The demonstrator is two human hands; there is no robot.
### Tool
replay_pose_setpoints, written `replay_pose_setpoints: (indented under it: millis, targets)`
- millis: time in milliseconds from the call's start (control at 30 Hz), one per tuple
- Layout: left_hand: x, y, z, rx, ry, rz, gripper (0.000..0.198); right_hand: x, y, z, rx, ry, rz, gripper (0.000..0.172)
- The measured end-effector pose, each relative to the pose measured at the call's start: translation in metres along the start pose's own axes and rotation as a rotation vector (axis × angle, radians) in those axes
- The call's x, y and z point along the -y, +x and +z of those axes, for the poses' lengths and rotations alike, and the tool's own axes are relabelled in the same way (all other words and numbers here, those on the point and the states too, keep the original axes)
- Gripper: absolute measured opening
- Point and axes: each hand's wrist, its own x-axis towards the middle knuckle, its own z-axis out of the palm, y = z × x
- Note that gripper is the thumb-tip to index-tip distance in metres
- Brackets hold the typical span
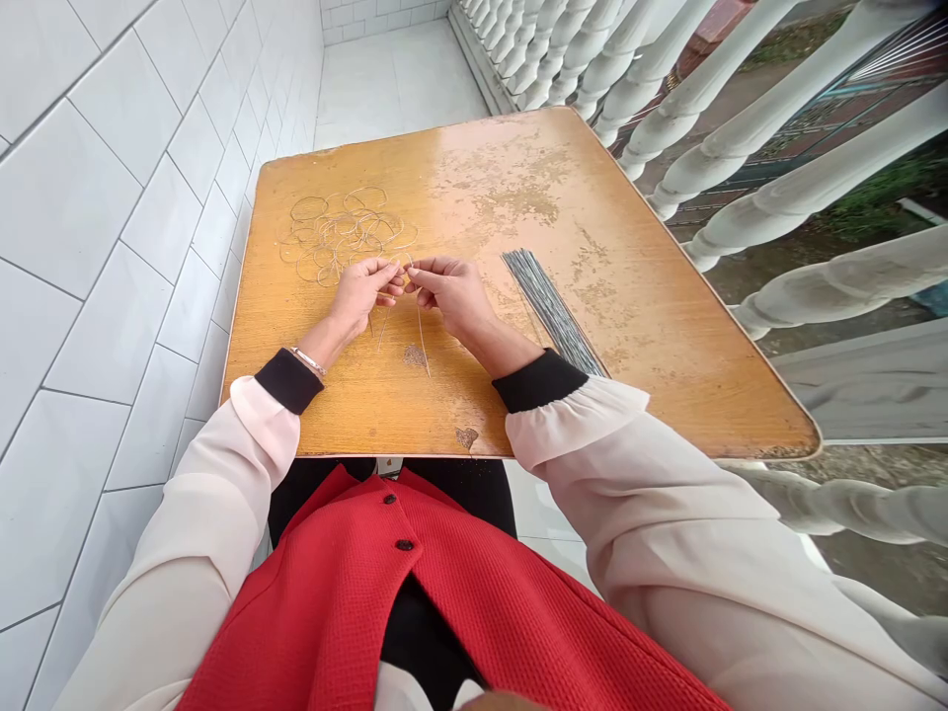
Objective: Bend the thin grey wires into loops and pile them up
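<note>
My left hand (364,289) and my right hand (451,289) meet over the middle of a worn wooden table (667,346). Both pinch a thin piece of wire (422,341) whose ends trail down towards me onto the tabletop. Just beyond my hands lies a heap of several wire rings (342,233), flat on the wood. To the right of my right hand rests a bundle of straight grey wires (552,308), running diagonally towards my right sleeve.
A white tiled wall (111,247) runs close along the table's left side. White balusters (741,118) of a railing stand beyond the right edge. A pale tiled floor (392,79) stretches behind the table.
</note>
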Motion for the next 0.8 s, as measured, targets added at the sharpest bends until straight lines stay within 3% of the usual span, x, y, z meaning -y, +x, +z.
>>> replay_pose_setpoints:
  millis: [167,433,633,800]
  targets:
    - [-0.001,-0.002,0.002,-0.023,-0.004,0.012,0.022,-0.001,0.001,0.002,-0.043,0.01,0.005,0.033]
    - [-0.001,0.003,0.004,-0.096,-0.043,0.06,0.025,0.001,0.0,0.004,-0.003,0.043,0.012,0.038]
    - [0.001,0.007,0.006,-0.118,-0.065,0.125,0.027,-0.004,0.003,0.003,0.039,0.075,-0.059,0.035]
    - [0.002,0.008,0.005,-0.119,-0.052,0.142,0.026,-0.008,0.004,0.004,0.05,0.144,-0.026,0.031]
